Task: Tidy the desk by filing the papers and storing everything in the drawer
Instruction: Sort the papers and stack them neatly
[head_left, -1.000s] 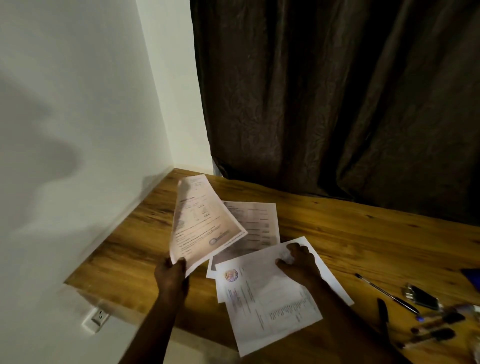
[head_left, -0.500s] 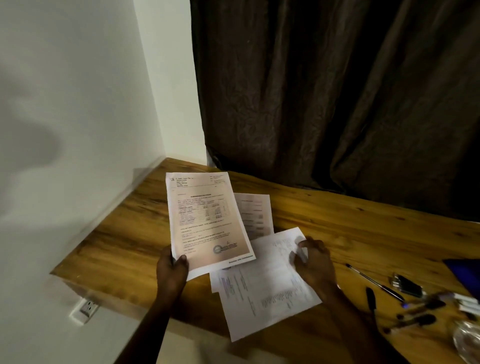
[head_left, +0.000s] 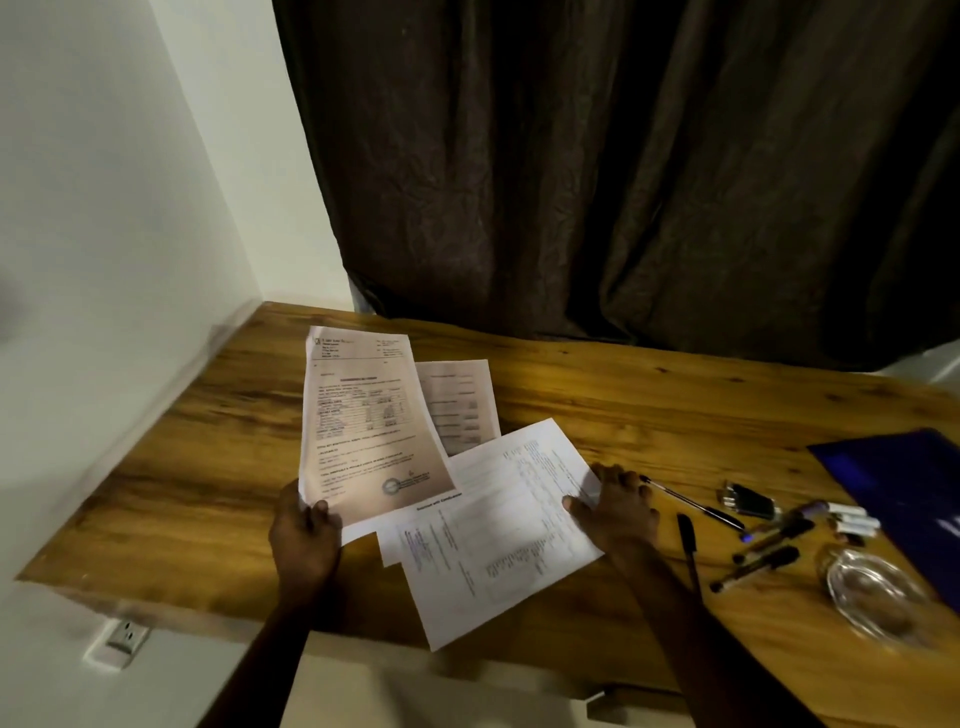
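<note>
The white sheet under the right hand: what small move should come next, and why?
Probably the right hand should pinch the white sheet at its edge and lift it onto the pink sheet that the left hand holds. The fingers already rest on that edge, and a third sheet lies flat on the desk, not yet gathered.

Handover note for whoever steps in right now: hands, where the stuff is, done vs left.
Left hand: pinching the pinkish sheet by its bottom corner.
Right hand: fingers on the right edge of the white sheet, which lies flat on the desk.
A third sheet lies partly under both.
Pens, the glass dish and the blue folder sit at the desk's right.
Done: nothing filed yet.
Left: gather the papers, file them, store everything. No drawer in view.
</note>
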